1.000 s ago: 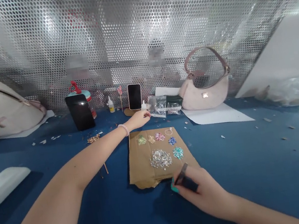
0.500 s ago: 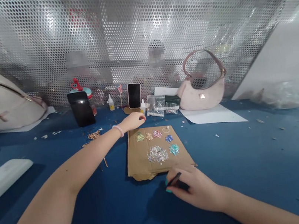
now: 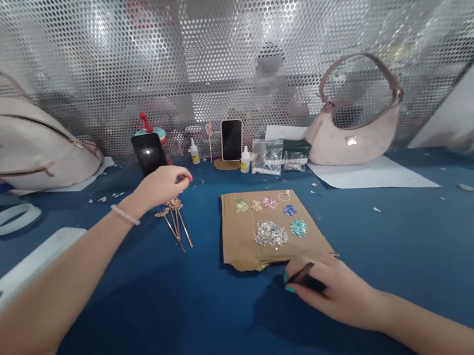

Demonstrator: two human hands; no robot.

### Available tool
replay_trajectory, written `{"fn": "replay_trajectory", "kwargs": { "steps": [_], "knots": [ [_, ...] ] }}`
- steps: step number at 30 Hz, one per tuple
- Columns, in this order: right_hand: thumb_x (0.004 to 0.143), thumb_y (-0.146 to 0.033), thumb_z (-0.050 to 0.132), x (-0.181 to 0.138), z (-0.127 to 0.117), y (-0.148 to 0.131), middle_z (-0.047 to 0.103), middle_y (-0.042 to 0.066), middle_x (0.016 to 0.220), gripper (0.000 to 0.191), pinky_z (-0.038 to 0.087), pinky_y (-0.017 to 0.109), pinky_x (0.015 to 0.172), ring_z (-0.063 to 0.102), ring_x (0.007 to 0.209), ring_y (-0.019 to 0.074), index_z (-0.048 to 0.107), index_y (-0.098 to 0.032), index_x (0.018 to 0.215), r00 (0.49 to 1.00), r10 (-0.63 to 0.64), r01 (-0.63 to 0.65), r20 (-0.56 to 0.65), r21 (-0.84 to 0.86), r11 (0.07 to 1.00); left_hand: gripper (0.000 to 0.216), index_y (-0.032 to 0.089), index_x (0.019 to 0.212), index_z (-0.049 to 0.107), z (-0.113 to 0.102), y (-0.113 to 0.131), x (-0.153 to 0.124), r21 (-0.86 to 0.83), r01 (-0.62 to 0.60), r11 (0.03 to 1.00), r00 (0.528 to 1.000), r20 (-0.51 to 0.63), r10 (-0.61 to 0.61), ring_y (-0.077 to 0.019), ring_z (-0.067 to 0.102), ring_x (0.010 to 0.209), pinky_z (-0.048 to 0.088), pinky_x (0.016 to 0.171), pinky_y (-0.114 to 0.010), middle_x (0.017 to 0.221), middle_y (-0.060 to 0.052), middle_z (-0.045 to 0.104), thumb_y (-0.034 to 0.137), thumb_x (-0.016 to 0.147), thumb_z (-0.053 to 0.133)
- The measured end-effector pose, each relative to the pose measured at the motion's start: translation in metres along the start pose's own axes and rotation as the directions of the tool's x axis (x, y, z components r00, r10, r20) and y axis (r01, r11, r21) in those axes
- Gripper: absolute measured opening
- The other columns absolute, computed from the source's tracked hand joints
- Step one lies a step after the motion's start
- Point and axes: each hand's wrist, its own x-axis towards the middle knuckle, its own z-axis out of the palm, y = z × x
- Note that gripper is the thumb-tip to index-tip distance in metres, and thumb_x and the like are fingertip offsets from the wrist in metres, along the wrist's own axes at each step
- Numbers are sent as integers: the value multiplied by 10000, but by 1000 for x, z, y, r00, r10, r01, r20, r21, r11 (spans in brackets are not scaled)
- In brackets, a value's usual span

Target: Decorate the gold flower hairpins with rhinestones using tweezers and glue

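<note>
My left hand reaches out over the blue table, fingers curled, right above a small bunch of gold hair sticks; whether it grips them I cannot make out. My right hand rests near the front edge of a brown cardboard sheet and is closed on a thin dark stick-like tool. On the cardboard lie small heaps of rhinestones: a silver heap, a teal one, a blue one and pale coloured ones further back.
Along the perforated metal screen stand a dark phone, a second phone, small glue bottles, plastic bags, a pink handbag on white paper and a pale backpack. White parts lie left.
My left hand has drawn away from the glue bottle and bags at the back and swung left to the gold hair sticks. The view has turned left. My right hand stays put with its tool.
</note>
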Motion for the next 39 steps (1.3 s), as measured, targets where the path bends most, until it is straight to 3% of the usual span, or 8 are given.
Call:
{"fn": "replay_trajectory", "kwargs": {
  "steps": [4,8,12,16,22,29,32,39],
  "knots": [
    [863,-159,478,-1,1,1,642,21,709,74,487,247,560,612,635,139,524,-200,822,999,-28,27,-18,-36,999,180,179,906,654,-5,-33,-11,81,95,992,983,147,-106,-186,606,763,449,712,-303,877,-38,651,309,866,537],
    [864,-149,483,-2,1,1,647,17,727,70,501,259,571,618,650,144,515,-207,842,998,-64,62,-26,-59,996,272,122,1032,579,-2,-53,-12,126,100,987,921,365,-139,-166,599,845,514,759,-353,986,-57,606,361,914,529],
    [870,-156,479,-3,2,2,652,14,741,71,517,267,580,630,668,147,513,-215,850,997,-67,65,-25,-78,995,267,119,1025,581,-4,-66,-12,95,54,994,856,507,-95,-163,600,834,515,746,-346,976,-55,607,356,912,534],
    [877,-180,477,-4,3,6,656,10,747,58,525,259,573,638,663,141,516,-220,861,997,-62,59,-35,-85,995,248,137,967,622,-8,-70,-14,12,-20,1000,811,585,9,-149,588,795,440,663,-231,937,-50,645,346,837,593],
    [879,-190,481,-4,3,6,659,11,747,57,537,261,584,648,671,141,526,-220,861,998,-63,59,-28,-104,993,194,133,847,664,-4,-68,-13,-49,-72,996,803,590,87,-122,555,687,343,574,-185,814,-26,672,243,709,583],
    [878,-181,482,-4,3,6,666,6,763,61,536,240,578,656,675,132,525,-225,879,998,-59,56,-24,-94,994,409,123,1104,582,0,-70,-8,-73,-22,997,926,373,48,-203,569,899,382,706,-244,1087,-102,628,328,755,529],
    [872,-177,489,-5,2,6,665,6,766,60,537,241,586,655,680,133,523,-226,879,998,-60,58,-20,-92,994,463,147,1159,553,8,-68,-7,-129,-25,991,914,398,75,-190,583,854,394,694,-245,1047,-83,643,324,731,562],
    [873,-173,483,-4,1,5,660,8,757,64,537,240,583,652,676,133,521,-224,875,998,-62,60,-14,-80,995,330,130,1049,567,21,-74,-5,-263,-14,965,876,462,139,-149,601,757,438,658,-243,924,-66,650,298,765,550]
  ]
}}
